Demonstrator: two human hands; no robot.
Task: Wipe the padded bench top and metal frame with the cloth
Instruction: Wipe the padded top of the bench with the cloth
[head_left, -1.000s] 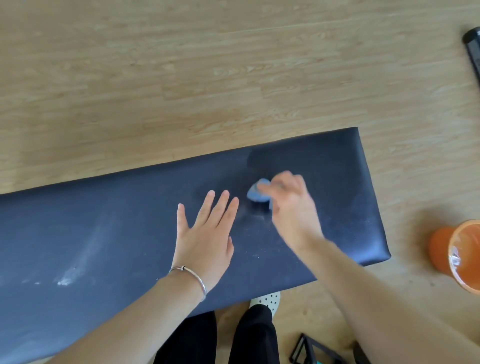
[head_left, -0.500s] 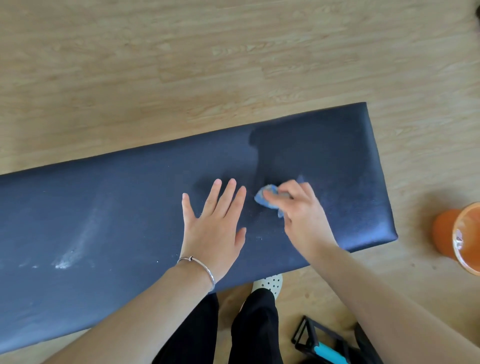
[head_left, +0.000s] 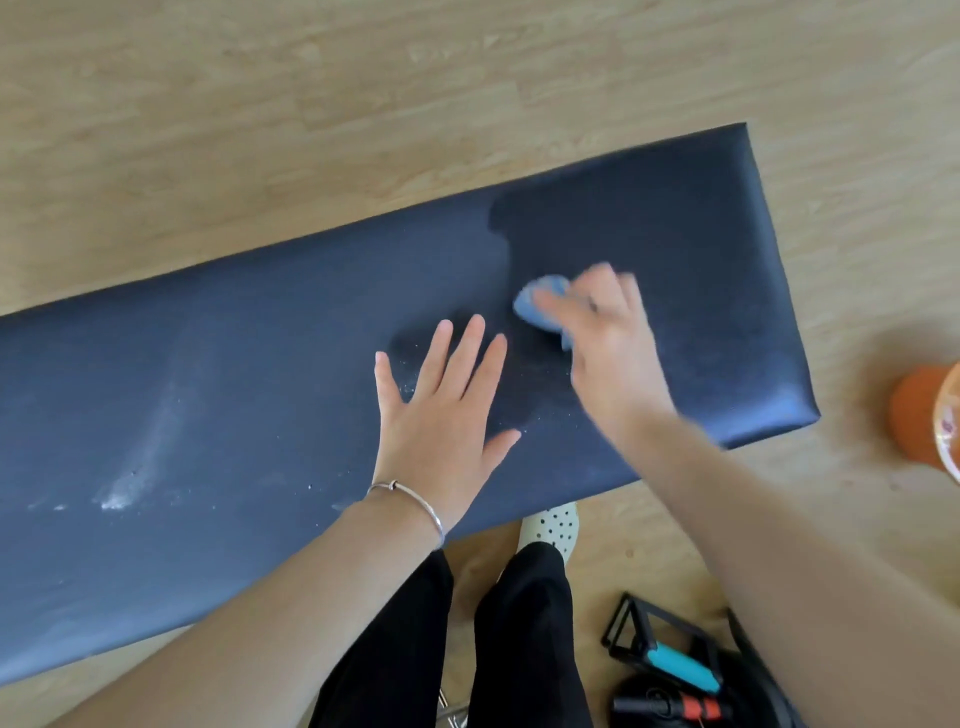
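Observation:
A dark navy padded bench top (head_left: 260, 374) runs across the view from lower left to upper right. My right hand (head_left: 608, 343), blurred by motion, holds a small blue cloth (head_left: 540, 306) pressed to the pad near its right end. My left hand (head_left: 447, 415), with a silver bangle at the wrist, lies flat on the pad with fingers spread, just left of the cloth. The pad looks darker around and beyond the cloth. A white dusty streak (head_left: 140, 462) marks the left part. The metal frame is hidden under the pad.
Light wood floor (head_left: 260, 130) surrounds the bench. An orange container (head_left: 924, 421) stands at the right edge. Black exercise gear with a teal grip (head_left: 675, 665) lies at the lower right. My black trouser legs and a white perforated shoe (head_left: 550, 530) are below the bench edge.
My right hand has rubbed the cloth back and forth over the same patch of the pad and is now blurred. My left hand has stayed flat in place.

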